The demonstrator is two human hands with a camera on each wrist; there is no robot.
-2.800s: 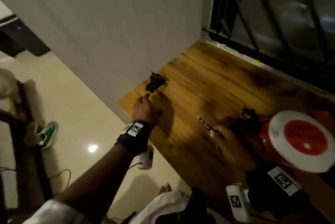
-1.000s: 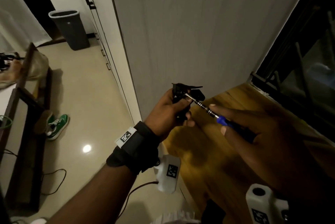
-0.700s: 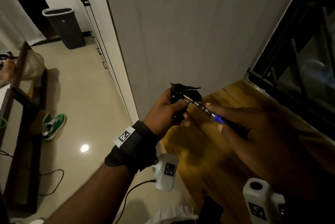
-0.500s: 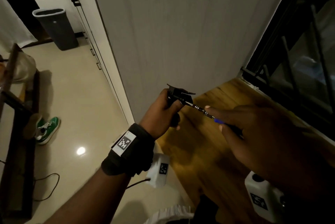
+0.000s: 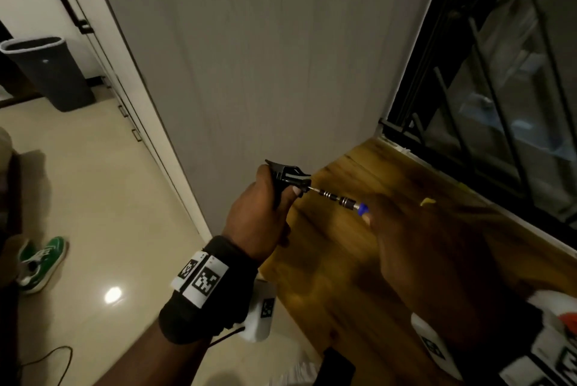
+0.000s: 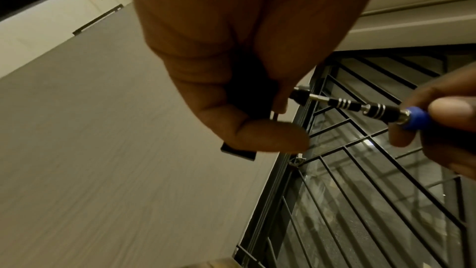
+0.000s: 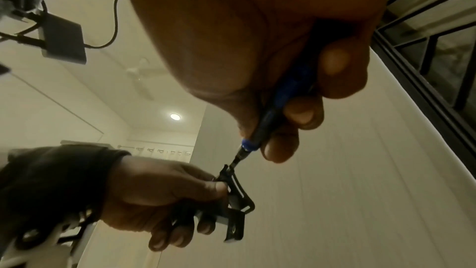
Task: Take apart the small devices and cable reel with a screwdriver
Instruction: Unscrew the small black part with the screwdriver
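step: unscrewing small black device point(image 5: 285, 178) | left hand point(image 5: 259, 217) is gripping it; right hand point(image 5: 415, 248) fingers point(image 6: 449, 107) are pinching screwdriver point(image 5: 335, 197) | next: steady turning, tip seated

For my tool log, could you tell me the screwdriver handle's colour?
Blue; the screwdriver handle shows best in the left wrist view.

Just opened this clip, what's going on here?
A person is working on a small black device, gripped in the left hand and held up in the air beside the wooden table. The right hand holds a blue-handled screwdriver with its tip set into the device's end. Whether a screw is turning can't be told.
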